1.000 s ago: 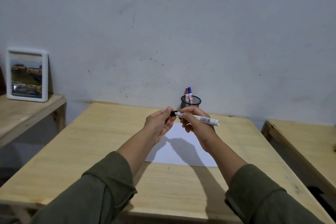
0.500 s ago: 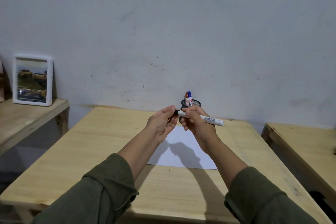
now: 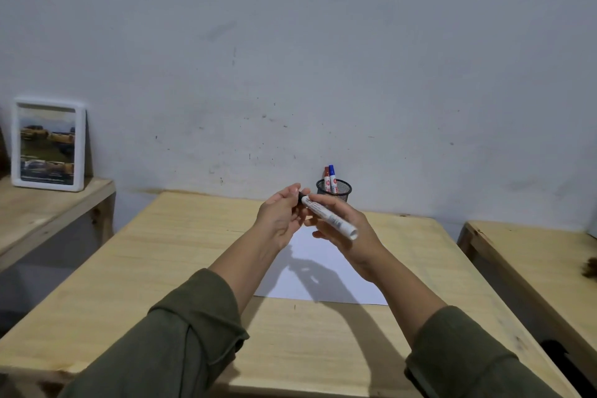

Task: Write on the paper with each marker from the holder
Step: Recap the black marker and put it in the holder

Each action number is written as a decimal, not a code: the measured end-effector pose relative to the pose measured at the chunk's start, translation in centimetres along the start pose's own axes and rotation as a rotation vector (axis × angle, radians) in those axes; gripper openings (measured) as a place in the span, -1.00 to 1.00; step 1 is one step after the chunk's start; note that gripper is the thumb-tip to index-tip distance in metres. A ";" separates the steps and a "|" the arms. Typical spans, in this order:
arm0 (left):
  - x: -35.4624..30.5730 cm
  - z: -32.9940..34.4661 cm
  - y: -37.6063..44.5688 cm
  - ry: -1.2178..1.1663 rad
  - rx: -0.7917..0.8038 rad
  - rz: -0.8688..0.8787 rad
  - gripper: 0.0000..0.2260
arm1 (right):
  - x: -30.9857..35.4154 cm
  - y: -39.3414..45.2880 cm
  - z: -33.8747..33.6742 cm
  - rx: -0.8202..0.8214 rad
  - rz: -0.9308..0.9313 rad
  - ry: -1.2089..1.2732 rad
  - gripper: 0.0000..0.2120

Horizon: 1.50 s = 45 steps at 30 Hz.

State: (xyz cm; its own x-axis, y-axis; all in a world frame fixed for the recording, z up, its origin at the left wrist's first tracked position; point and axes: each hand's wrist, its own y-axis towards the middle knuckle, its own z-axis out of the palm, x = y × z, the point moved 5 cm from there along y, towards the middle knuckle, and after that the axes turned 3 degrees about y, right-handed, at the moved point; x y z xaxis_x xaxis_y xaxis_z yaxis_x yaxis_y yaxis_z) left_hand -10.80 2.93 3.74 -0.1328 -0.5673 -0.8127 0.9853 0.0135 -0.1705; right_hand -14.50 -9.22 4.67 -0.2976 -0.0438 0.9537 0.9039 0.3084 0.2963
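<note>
I hold a white marker (image 3: 332, 219) with a black cap in the air above the table. My right hand (image 3: 344, 229) grips its white barrel, whose rear end points down and right. My left hand (image 3: 280, 216) pinches the black cap (image 3: 301, 196) at the far end. Below the hands lies a white sheet of paper (image 3: 326, 281) on the wooden table (image 3: 181, 255). A black mesh holder (image 3: 336, 188) stands at the table's far edge with a red marker (image 3: 327, 175) and a blue marker (image 3: 332, 174) upright in it.
A white-framed picture (image 3: 48, 144) leans on the wall on a lower wooden shelf (image 3: 48, 210) at the left. Another wooden table (image 3: 533, 255) stands at the right, with a gap between. The grey wall rises just behind the holder.
The marker has tilted, its rear end dropping towards me and to the right. Both hands stay on it, the left one still at the cap. The camera has shifted slightly.
</note>
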 end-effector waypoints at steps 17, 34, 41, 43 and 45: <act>-0.8 2.2 11.1 0.835 -0.032 0.224 -0.66 | -1.2 10.4 -9.7 -0.336 0.076 -0.118 -0.24; 2.4 1.8 18.9 0.975 0.028 0.109 -0.52 | -6.4 18.1 -12.4 -0.393 0.059 -0.490 -0.41; 2.6 1.8 19.3 0.981 0.060 0.095 -0.57 | -7.9 18.1 -12.1 -0.323 0.101 -0.645 -0.44; 2.5 1.8 19.2 0.999 0.061 0.104 -0.58 | -8.1 18.1 -12.0 -0.324 0.100 -0.683 -0.43; 2.4 1.9 19.1 1.013 0.065 0.115 -0.58 | -8.4 18.2 -12.0 -0.330 0.087 -0.734 -0.43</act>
State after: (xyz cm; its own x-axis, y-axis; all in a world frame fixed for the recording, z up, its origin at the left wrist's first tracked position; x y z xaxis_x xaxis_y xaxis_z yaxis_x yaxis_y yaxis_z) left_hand 7.93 0.26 -0.42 -0.0363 0.3985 -0.9164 0.9977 -0.0375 -0.0559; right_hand 8.18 -14.60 2.64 -0.2443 0.6378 0.7304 0.9430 -0.0192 0.3321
